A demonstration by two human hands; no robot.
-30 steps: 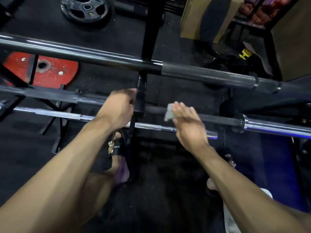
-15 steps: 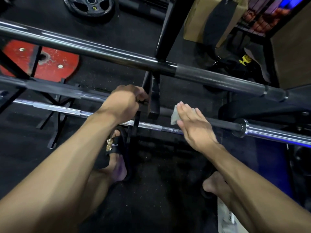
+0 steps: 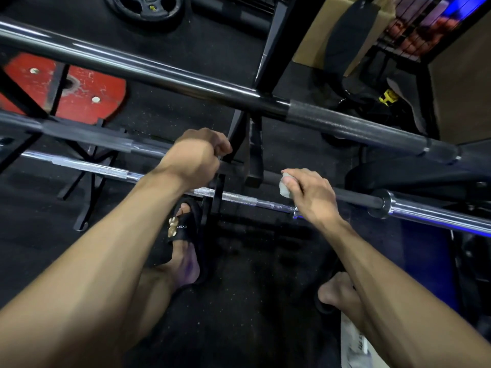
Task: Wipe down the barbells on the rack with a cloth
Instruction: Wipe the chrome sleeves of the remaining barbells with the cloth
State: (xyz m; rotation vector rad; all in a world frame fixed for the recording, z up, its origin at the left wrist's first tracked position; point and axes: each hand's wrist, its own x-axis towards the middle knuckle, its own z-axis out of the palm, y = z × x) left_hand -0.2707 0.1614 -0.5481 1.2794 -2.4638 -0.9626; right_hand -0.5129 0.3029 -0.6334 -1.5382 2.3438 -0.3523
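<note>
Black slide sandal (image 3: 183, 235) on my left foot: white word "EVERY" across strap, any further letters hidden. Black weight plate (image 3: 144, 7) on floor, top of view: small yellow marking, too blurred to read. No other readable text.

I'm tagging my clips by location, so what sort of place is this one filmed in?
Most likely a gym's weight area. Long barbells lie across a black steel rack, and weight plates, one red and one black, rest on the dark floor.
</note>
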